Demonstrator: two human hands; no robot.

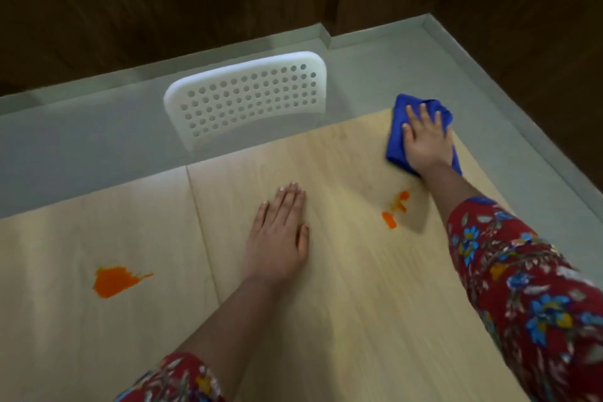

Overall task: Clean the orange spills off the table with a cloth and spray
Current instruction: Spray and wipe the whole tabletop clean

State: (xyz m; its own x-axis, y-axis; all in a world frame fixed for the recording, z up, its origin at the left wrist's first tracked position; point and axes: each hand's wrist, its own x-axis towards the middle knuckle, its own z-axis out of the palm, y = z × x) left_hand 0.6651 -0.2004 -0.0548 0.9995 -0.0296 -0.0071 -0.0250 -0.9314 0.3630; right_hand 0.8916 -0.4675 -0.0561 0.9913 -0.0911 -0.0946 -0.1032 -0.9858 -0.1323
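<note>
Your right grip (424,140) lies flat, fingers straight and spread, pressing the blue cloth (395,140) at the far right corner of the tabletop (342,303). Your left grip (280,232) rests flat near the tabletop's middle, fingers straight. A small orange spill (396,209) lies beside your right forearm. A larger orange spill (114,281) sits toward the left edge.

Open tabletop (342,303) between my left hand (277,238) and right hand (424,143), passable; white chair back (244,98) standing beyond my left hand, just past the table's far edge.
</note>
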